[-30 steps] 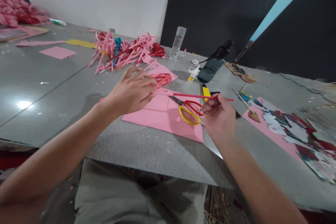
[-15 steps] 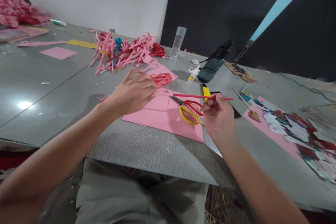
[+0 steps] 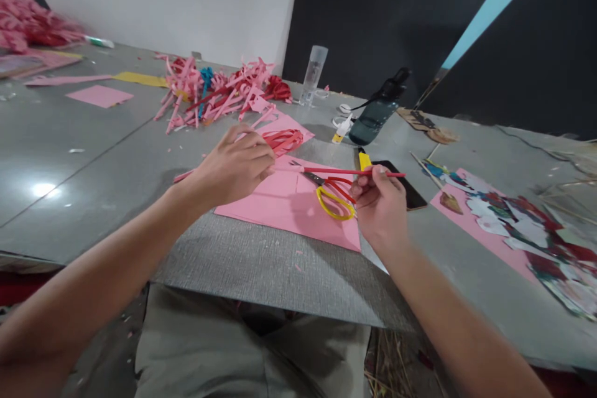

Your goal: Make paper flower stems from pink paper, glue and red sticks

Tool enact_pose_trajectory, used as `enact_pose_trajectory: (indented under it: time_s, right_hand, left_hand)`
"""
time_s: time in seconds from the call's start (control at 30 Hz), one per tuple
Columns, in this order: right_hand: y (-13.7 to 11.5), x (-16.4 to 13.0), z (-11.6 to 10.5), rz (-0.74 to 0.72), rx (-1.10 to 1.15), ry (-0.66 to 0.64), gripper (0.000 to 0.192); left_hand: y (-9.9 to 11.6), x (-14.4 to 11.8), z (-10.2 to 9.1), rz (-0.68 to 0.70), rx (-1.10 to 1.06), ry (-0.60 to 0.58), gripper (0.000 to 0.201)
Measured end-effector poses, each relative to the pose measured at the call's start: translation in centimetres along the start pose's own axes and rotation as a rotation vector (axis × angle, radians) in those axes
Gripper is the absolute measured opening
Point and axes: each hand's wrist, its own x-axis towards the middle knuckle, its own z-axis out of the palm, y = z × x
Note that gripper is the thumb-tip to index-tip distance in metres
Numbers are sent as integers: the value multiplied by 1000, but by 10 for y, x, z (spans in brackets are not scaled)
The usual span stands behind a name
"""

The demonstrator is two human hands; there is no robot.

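Note:
A thin red stick (image 3: 333, 170) runs level between my hands, its left end wrapped in pink paper. My right hand (image 3: 381, 202) is closed on it, thumb on top, with the right tip poking out past the thumb. My left hand (image 3: 240, 165) is closed around the pink paper strip (image 3: 285, 168) at the stick's other end; its fingertips are partly hidden. A bit of pink also shows behind my left wrist. Below the stick, scissors (image 3: 334, 203) with red and yellow handles lie on pink paper sheets (image 3: 280, 205). Behind my left hand rests a bundle of red-pink strips (image 3: 286, 140).
A heap of curled paper strips (image 3: 228, 93) lies at the back, beside a clear tube (image 3: 313, 74). A dark bottle (image 3: 375, 115), a small glue bottle (image 3: 342, 129), a yellow cutter (image 3: 364, 160) and a black phone (image 3: 405, 189) are near my right hand. Painted paper scraps (image 3: 517, 224) lie at right.
My right hand has shifted slightly left with the red stick, and more of the phone shows behind it. My left hand keeps nearly the same place and grip. The view has turned slightly.

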Motion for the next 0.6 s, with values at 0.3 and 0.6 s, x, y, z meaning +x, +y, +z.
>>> enact_pose_trajectory:
  time_s: [0.3,0.6]
  right_hand:
    - [14,-36,20,29,-182,-295,22]
    - [7,-32,22,1,-186,-232,18]
  left_hand:
    - [30,6,-5,74,-23,-30,22]
    - [24,3,-4,87,47,-34,23]
